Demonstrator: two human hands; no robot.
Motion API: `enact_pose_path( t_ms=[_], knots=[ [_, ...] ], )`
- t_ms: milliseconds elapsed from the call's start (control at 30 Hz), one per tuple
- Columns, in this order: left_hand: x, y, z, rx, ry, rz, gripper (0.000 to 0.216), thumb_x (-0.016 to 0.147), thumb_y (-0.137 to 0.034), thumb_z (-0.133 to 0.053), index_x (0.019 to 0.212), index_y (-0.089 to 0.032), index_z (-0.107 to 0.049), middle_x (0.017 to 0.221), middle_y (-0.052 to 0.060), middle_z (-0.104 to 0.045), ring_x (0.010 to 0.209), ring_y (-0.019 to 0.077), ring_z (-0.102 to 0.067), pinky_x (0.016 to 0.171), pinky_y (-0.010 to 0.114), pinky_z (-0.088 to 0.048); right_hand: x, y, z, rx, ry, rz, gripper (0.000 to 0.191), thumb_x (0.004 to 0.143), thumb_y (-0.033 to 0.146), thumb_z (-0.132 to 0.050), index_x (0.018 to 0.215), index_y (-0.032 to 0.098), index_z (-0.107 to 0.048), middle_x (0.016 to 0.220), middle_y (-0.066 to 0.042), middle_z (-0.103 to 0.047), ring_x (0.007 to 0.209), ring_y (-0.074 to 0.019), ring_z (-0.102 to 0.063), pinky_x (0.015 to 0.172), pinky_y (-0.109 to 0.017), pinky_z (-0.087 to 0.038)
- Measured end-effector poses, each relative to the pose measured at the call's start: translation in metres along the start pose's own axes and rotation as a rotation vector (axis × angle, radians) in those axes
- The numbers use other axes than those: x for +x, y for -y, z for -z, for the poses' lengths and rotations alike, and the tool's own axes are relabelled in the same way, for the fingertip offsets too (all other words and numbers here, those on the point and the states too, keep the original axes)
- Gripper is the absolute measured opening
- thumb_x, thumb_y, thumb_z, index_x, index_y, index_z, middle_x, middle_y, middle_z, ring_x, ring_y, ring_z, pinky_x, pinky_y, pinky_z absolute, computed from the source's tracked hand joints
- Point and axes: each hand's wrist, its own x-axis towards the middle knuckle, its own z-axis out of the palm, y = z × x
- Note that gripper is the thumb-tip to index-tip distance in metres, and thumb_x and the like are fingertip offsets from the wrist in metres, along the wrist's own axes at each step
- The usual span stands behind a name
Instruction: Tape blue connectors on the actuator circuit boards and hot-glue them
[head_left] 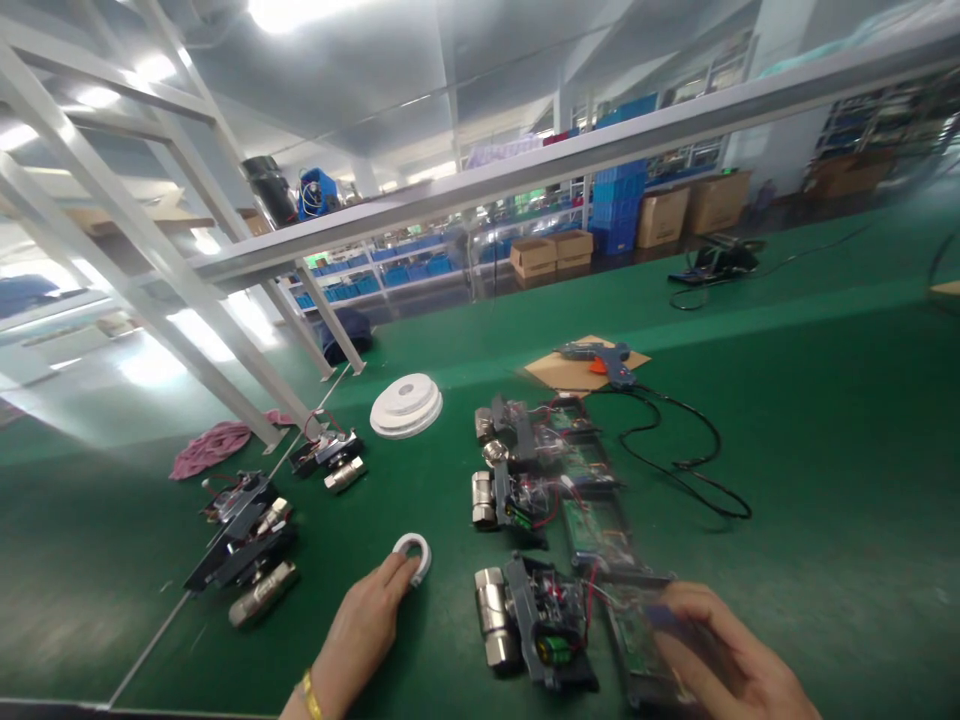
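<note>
My left hand [369,618] pinches a small white ring [421,545], which looks like a roll of tape, low over the green table. My right hand [724,650] is at the right edge of the nearest dark case half with a green circuit board [634,635]. Its fingertips are smeared by motion, and whether they grip the case cannot be made out. Red wires join this board to a dark unit [551,620] with a metal valve body [493,615]. Behind it, similar valve units [517,495] stand in a row with their opened cases.
More valve units [251,540] lie at the left, near a pink cloth [214,447]. White round discs [406,405] are stacked farther back. A glue gun [611,362] rests on cardboard [547,372], its black cable [709,480] looping right. White metal frame posts [247,390] rise at the left.
</note>
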Motion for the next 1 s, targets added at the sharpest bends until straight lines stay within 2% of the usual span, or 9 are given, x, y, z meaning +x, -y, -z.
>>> enact_pose_path(
  t_ms=[133, 233, 333, 400, 500, 567, 667, 767, 1000],
  knots=[
    [0.004, -0.001, 0.010, -0.088, -0.040, -0.043, 0.027, 0.095, -0.021, -0.041, 0.108, -0.023, -0.065, 0.101, 0.005, -0.070, 0.087, 0.0155, -0.070, 0.079, 0.023, -0.058, 0.000, -0.012, -0.005, 0.041, -0.016, -0.042, 0.021, 0.089, 0.041, -0.065, 0.100, 0.022, -0.065, 0.097, -0.007, -0.071, 0.094, -0.0225, -0.071, 0.073, -0.020, -0.057],
    [0.013, -0.027, 0.027, -0.173, -0.130, -0.060, 0.020, 0.098, -0.030, -0.047, 0.105, -0.023, -0.064, 0.096, 0.003, -0.069, 0.080, 0.0126, -0.069, 0.074, 0.018, -0.057, 0.000, -0.008, -0.010, 0.048, -0.047, -0.089, 0.022, 0.089, 0.041, -0.066, 0.101, 0.023, -0.063, 0.095, -0.005, -0.071, 0.088, -0.0191, -0.070, 0.077, -0.021, -0.055],
    [0.030, -0.084, 0.048, -0.306, -0.269, -0.048, 0.022, 0.096, -0.035, -0.054, 0.114, -0.024, -0.061, 0.107, 0.004, -0.067, 0.083, 0.0113, -0.068, 0.072, 0.016, -0.055, 0.000, 0.001, -0.016, 0.075, -0.090, -0.096, 0.022, 0.090, 0.042, -0.065, 0.101, 0.023, -0.062, 0.093, -0.003, -0.069, 0.088, -0.0173, -0.068, 0.080, -0.021, -0.054],
    [0.044, -0.130, 0.057, -0.378, -0.251, -0.145, 0.023, 0.096, -0.030, -0.055, 0.118, -0.027, -0.060, 0.114, 0.003, -0.065, 0.099, 0.0121, -0.066, 0.083, 0.016, -0.054, -0.001, 0.006, -0.020, 0.106, -0.102, -0.091, 0.022, 0.092, 0.042, -0.063, 0.102, 0.023, -0.060, 0.091, -0.002, -0.067, 0.087, -0.0165, -0.066, 0.079, -0.021, -0.053],
    [0.066, -0.189, 0.052, -0.444, -0.215, -0.281, 0.025, 0.096, -0.019, -0.048, 0.116, -0.029, -0.059, 0.106, 0.000, -0.067, 0.093, 0.0118, -0.067, 0.080, 0.018, -0.055, -0.002, 0.011, -0.023, 0.145, -0.108, -0.068, 0.021, 0.095, 0.041, -0.059, 0.105, 0.023, -0.058, 0.094, -0.003, -0.066, 0.089, -0.0164, -0.065, 0.081, -0.023, -0.052],
    [0.077, -0.212, 0.037, -0.388, -0.198, -0.287, 0.028, 0.094, -0.016, -0.046, 0.115, -0.029, -0.060, 0.106, 0.001, -0.068, 0.094, 0.0162, -0.067, 0.080, 0.026, -0.057, -0.002, 0.013, -0.023, 0.157, -0.127, -0.031, 0.020, 0.096, 0.040, -0.056, 0.105, 0.023, -0.058, 0.095, -0.003, -0.063, 0.091, -0.0166, -0.063, 0.084, -0.024, -0.052],
    [0.083, -0.221, 0.014, -0.370, -0.115, -0.262, 0.034, 0.093, -0.012, -0.039, 0.117, -0.028, -0.058, 0.115, 0.004, -0.067, 0.100, 0.0190, -0.067, 0.083, 0.032, -0.058, -0.003, 0.015, -0.024, 0.159, -0.158, 0.027, 0.016, 0.097, 0.038, -0.055, 0.102, 0.023, -0.058, 0.095, -0.003, -0.059, 0.092, -0.0164, -0.061, 0.085, -0.024, -0.050],
    [0.083, -0.218, 0.000, -0.428, 0.048, -0.241, 0.037, 0.094, -0.011, -0.035, 0.120, -0.027, -0.055, 0.116, 0.005, -0.067, 0.102, 0.0174, -0.067, 0.085, 0.031, -0.057, -0.003, 0.016, -0.025, 0.157, -0.176, 0.057, 0.013, 0.098, 0.035, -0.054, 0.100, 0.023, -0.058, 0.094, -0.002, -0.058, 0.091, -0.0159, -0.060, 0.084, -0.024, -0.049],
    [0.086, -0.217, -0.004, -0.419, 0.206, -0.239, 0.046, 0.091, -0.011, -0.031, 0.130, -0.021, -0.054, 0.117, 0.011, -0.065, 0.107, 0.0222, -0.065, 0.092, 0.038, -0.056, 0.000, 0.020, -0.026, 0.080, -0.257, 0.173, 0.005, 0.095, 0.024, -0.057, 0.100, 0.024, -0.058, 0.095, -0.002, -0.058, 0.091, -0.0146, -0.060, 0.083, -0.022, -0.050]
  ],
)
